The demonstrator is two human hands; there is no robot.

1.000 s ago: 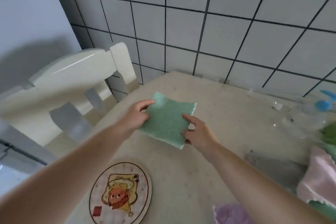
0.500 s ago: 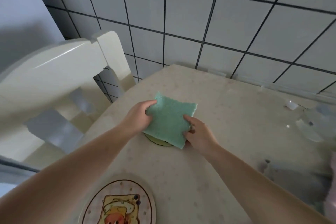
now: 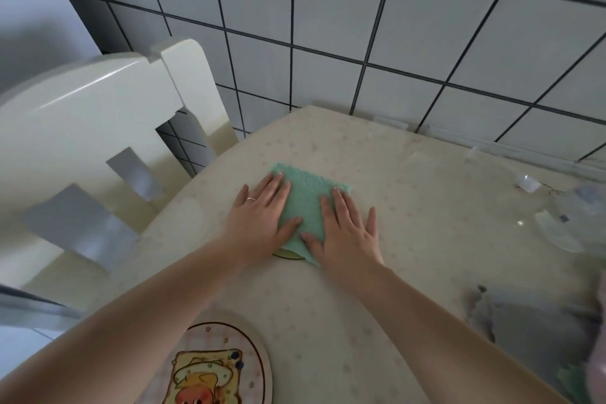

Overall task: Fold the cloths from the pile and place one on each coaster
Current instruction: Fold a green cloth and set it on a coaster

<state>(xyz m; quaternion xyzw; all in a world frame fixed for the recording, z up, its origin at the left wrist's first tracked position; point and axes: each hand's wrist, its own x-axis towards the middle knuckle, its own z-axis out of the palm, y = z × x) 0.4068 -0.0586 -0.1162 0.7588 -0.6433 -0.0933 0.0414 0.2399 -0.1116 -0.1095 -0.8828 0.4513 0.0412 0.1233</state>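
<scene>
A folded green cloth (image 3: 306,198) lies flat near the far left part of the beige table (image 3: 410,207). It covers a coaster (image 3: 288,254), of which only a thin rim shows at its near edge. My left hand (image 3: 262,216) presses on the cloth's left side with straight fingers. My right hand (image 3: 344,229) lies flat on its right side. A second round coaster (image 3: 216,367) with a cartoon toast picture sits bare at the near edge. The cloth pile (image 3: 590,354) is blurred at the right edge.
A cream wooden chair (image 3: 98,147) stands against the table's left side. Grey tiled wall (image 3: 360,26) runs behind the table. Clear plastic items (image 3: 557,216) lie at the far right. A grey cloth (image 3: 524,315) lies near the pile.
Both hands lowered the green cloth onto the coaster, let go of its edges and now press flat on it. The camera tilted left, pushing the pile out of view.
</scene>
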